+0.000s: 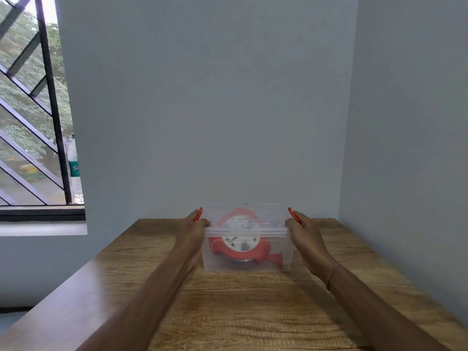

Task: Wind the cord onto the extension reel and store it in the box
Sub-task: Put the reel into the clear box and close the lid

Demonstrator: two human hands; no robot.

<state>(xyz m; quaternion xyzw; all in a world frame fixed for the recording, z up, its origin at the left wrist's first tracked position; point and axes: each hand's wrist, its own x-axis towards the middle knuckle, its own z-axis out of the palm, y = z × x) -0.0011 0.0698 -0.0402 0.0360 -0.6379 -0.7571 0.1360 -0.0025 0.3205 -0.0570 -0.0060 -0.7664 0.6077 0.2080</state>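
Clear plastic forms the box (247, 259), which stands on the wooden counter (228, 312) toward its far end, close to the grey wall (202, 97). Its lid (245, 231) lies across the top, and through the see-through walls the extension reel (238, 243) shows inside: an orange body with a white round face, lying tilted, its orange handle stub pointing to the lower right corner of the box. The cord itself cannot be made out clearly through the plastic.

Both arms reach forward from the near edge. The left hand (193, 225) grips the left end of the box at the rim, thumb on the lid edge and fingers curled round the orange latch (200, 214) on that side. The right hand (302, 228) does the same at the right end, fingers wrapped at the other orange latch (293, 215), with a thin bracelet (333, 271) on its wrist.

At the left, a barred window (33, 110) looks out on trees, and a plastic bottle (74, 171) with a green label stands on its sill, well apart from the box.
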